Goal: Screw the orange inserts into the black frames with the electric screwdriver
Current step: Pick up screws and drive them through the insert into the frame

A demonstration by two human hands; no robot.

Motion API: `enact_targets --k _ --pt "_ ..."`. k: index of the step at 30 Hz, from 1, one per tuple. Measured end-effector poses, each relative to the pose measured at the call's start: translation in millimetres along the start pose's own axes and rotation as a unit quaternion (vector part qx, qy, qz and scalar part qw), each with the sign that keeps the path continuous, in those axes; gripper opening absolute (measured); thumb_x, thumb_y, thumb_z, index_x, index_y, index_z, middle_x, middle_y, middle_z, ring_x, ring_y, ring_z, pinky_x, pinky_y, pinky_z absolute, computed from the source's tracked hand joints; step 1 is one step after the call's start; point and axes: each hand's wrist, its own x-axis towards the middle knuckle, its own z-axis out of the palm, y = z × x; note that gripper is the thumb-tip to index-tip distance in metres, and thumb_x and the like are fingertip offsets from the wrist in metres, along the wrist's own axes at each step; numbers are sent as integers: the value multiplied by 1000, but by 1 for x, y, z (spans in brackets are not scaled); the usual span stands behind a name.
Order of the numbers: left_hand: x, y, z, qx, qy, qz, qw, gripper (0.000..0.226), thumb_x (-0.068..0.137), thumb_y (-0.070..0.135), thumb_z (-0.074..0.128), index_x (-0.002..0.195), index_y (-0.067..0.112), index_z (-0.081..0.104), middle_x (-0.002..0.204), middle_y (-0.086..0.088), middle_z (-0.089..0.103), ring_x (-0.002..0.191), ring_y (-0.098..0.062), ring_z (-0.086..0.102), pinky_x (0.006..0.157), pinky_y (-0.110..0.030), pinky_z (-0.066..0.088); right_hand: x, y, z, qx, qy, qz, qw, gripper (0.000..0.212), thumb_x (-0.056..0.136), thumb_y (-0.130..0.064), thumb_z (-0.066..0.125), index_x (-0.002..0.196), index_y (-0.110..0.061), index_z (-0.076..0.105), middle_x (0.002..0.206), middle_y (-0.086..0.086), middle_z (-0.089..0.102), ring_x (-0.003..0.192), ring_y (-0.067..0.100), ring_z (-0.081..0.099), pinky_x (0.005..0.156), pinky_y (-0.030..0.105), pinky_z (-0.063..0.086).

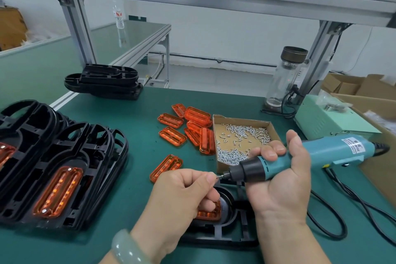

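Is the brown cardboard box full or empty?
Partly full: small silver screws lie scattered inside the brown cardboard box, bare cardboard showing between them.

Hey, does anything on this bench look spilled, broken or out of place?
Nothing spilled or broken. The screws sit inside their cardboard box. The loose orange inserts lie in an untidy overlapping heap, with one stray insert apart.

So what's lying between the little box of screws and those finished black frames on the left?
Loose orange inserts, scattered on the green mat; the head view shows them.
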Motion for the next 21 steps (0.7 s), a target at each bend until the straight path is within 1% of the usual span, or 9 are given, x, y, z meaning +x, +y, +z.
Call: enact_targets --k 4,8,11,14,15,16,17,19,21 --pt "0 -2 -3 27 7 20 999 26 85 21 67 60 18 72 59 -3 68 46 -5 56 41 -13 37 -1 1 1 -11 3 -1 1000 20 78 -28 61 96 -26 54 60 -11 44 46 4 43 60 22 50" --pt "3 -2 -8 24 -21 23 999 16 83 16 68 71 22 76 64 -4 70 50 -6 60 42 -11 39 0 1 0 -4 11 9 1000 4 89 -25 55 93 -26 54 59 -11 43 45 3 43 59 21 50" --pt "3 1 -13 36 -35 37 998 8 79 16 72 83 21 76 69 -2 72 54 -5 62 47 -10 43 0 0 -3 4 11 14 1000 1 91 -25 54 92 -26 55 60 -11 42 45 3 43 60 20 50" --pt "4 2 -26 82 -24 73 994 29 68 31 76 96 26 72 76 6 73 63 -3 64 61 -11 49 3 -3 -4 5 10 9 1000 1 90 -25 56 91 -26 55 61 -12 43 46 3 43 60 20 50" --pt "6 2 -32 140 1 105 985 24 70 30 77 93 29 72 79 11 73 66 0 64 66 -9 48 5 -5 -4 0 11 7 1000 2 91 -25 55 90 -26 56 61 -12 43 46 3 43 60 20 50" --pt "7 3 -36 217 18 136 967 16 74 27 77 87 35 72 80 17 71 70 2 64 69 -6 46 6 -7 -4 -6 13 5 1000 2 92 -26 55 90 -26 55 60 -12 43 46 3 43 60 20 49" --pt "8 3 -40 300 26 160 940 17 77 23 76 80 39 71 80 21 70 75 4 63 71 -5 44 7 -9 -5 -12 15 5 1000 2 92 -26 56 90 -26 55 60 -12 43 46 3 43 60 20 49" --pt "9 1 -43 396 -3 180 900 17 79 23 74 76 40 72 80 21 67 81 4 60 77 -12 45 9 -11 -6 -25 19 7 999 3 92 -25 56 92 -26 54 60 -11 43 45 4 42 59 20 48" --pt "10 -4 -40 459 -49 192 866 11 81 28 71 86 37 74 86 18 63 86 2 58 84 -21 44 10 -12 -7 -49 20 5 999 3 92 -25 57 94 -25 54 59 -11 44 45 5 42 57 20 48"
